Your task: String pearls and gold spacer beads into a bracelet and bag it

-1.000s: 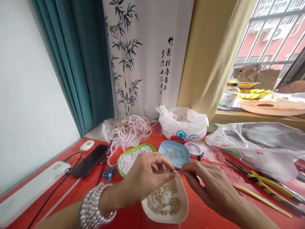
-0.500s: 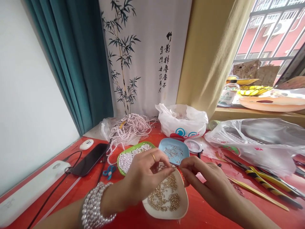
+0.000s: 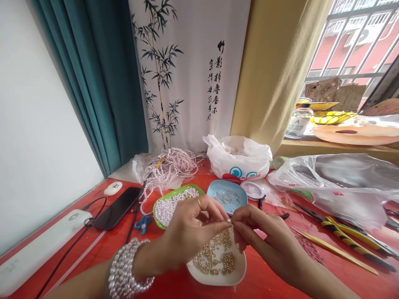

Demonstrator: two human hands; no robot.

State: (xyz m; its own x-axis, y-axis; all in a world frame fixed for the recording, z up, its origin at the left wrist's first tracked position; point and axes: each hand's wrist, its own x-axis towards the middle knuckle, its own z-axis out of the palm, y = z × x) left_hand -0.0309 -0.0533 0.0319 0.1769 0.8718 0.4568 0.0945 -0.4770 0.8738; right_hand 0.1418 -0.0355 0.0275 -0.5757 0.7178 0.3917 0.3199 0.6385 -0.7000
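Over a cream dish [image 3: 215, 281] of small gold beads, my left hand [image 3: 193, 228] and my right hand [image 3: 264, 232] meet fingertip to fingertip. Thumb and forefinger of the left pinch a tiny white pearl bead [image 3: 229, 221]. The right hand's thumb and forefinger are pressed together right beside that bead; what they grip is too small to make out. Behind the left hand is a green dish [image 3: 199, 190] of white pearl beads, partly hidden. A blue dish [image 3: 212, 189] with small metal pieces lies just beyond the fingers.
Pink bead strands [image 3: 174, 164] heap at the back left, beside a white plastic bag [image 3: 240, 160]. Pliers [image 3: 352, 238] and yellow tweezers [image 3: 339, 252] lie at right, before a clear bag [image 3: 339, 178]. A phone [image 3: 118, 207] and white power strip [image 3: 43, 249] lie left.
My hands have come together: the right fingertips have moved slightly left to the bead at the left fingertips. The dishes have not moved.
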